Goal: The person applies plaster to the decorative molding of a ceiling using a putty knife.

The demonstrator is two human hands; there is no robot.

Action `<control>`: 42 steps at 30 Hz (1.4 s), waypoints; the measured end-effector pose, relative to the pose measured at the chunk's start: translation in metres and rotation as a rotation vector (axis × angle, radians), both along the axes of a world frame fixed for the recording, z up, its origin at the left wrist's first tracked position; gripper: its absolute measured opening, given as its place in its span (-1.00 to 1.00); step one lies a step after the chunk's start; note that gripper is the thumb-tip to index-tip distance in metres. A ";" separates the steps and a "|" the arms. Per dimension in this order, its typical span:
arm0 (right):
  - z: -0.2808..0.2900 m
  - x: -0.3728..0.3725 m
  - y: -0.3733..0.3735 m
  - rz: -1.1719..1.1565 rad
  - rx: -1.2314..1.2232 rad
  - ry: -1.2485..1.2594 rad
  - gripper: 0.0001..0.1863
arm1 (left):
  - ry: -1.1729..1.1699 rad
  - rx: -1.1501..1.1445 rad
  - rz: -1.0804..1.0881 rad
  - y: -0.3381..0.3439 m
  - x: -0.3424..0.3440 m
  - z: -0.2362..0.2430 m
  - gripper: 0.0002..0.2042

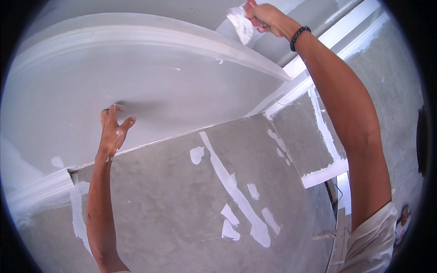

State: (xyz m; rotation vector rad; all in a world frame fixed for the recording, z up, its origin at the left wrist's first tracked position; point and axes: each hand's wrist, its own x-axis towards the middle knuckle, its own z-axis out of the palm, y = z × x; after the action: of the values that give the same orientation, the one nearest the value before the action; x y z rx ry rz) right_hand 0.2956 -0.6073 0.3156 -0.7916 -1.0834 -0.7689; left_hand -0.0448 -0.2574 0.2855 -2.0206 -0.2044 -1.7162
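Note:
My right hand [268,20] is raised to the top of the view, its fingers closed round a flat piece smeared with white paste [241,25]. A red part shows by the fingers; the piece looks like a putty scraper, though its full shape is hidden. A dark beaded bracelet [299,38] circles that wrist. My left hand [114,134] reaches up with fingers and thumb apart, and the fingertips are at the smooth grey ceiling panel [159,91]. White paste spots mark its thumb and wrist.
A curved white moulding [136,34] arches across the ceiling. Below stands a grey wall [154,200] with white filler strips and patches [232,186]. A white cornice [41,186] ends near my left forearm. Another person [402,223] is partly visible at the lower right.

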 end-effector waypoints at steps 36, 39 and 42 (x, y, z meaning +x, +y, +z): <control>0.022 -0.227 -0.020 0.084 -0.326 -0.488 -0.86 | -0.038 0.011 -0.045 -0.004 0.002 -0.005 -0.51; 0.014 -0.190 -0.023 0.036 -0.073 -0.305 -0.77 | -0.053 -0.039 -0.057 -0.001 0.004 -0.004 -0.52; 0.010 -0.150 -0.007 -0.296 0.121 -0.175 -0.64 | -0.039 -0.028 -0.039 -0.004 0.002 -0.004 -0.52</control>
State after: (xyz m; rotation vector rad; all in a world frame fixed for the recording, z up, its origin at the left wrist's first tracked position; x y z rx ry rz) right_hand 0.1453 -0.6148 0.3253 -0.8018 -1.0754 -1.1610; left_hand -0.0428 -0.2616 0.2819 -2.0252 -0.2045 -1.7865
